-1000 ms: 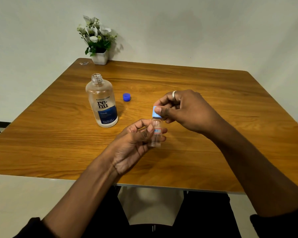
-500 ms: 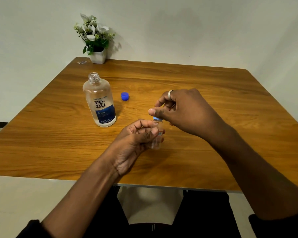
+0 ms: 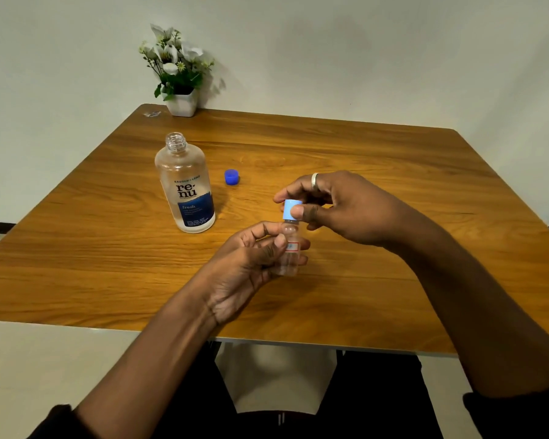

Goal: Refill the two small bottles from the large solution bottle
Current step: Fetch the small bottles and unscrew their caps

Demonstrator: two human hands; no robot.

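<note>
Tabletop (image 3: 377, 172) of brown wood grain is seen filling most of the view, set against a pale wall. Flower pot (image 3: 182, 104), white with white blooms and green leaves, is placed at the far left corner of the table. Large solution bottle (image 3: 186, 185) is stood upright left of centre, uncapped, its threaded neck exposed; the label reads "re-nu fresh". Its contents are clear and the level cannot be judged. Left hand (image 3: 251, 264) is closed around the body of a small bottle (image 3: 289, 251), which is held upright above the table near the centre, thumb across the front beside a small red-edged label. Right hand (image 3: 339, 207), a pale ring worn on one finger, is pinched on the light blue cap (image 3: 291, 210) sitting on top of that small bottle, thumb in front and fingers behind. Whether the cap is seated tight on the neck cannot be told. Dark blue cap (image 3: 232, 177) is lying on the table just right of the large bottle, apart from it and from both hands. Only one small bottle is in view.
</note>
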